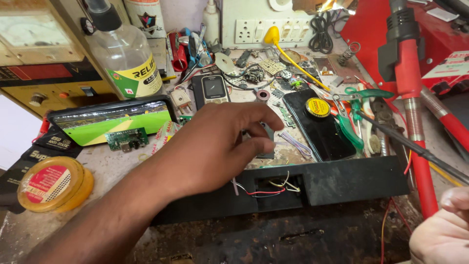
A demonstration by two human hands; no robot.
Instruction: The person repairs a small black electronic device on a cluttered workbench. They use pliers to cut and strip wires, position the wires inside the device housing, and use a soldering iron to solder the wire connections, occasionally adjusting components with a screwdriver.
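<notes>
Black bar, with red, white and yellow wires in its opening. Just behind the bar, black phone topped by yellow tin. Right of the bar, red iron; green-handled scissors beside the phone. Far left of the bar, yellow reel with red label, green screen, clear bottle with yellow-green label.
</notes>
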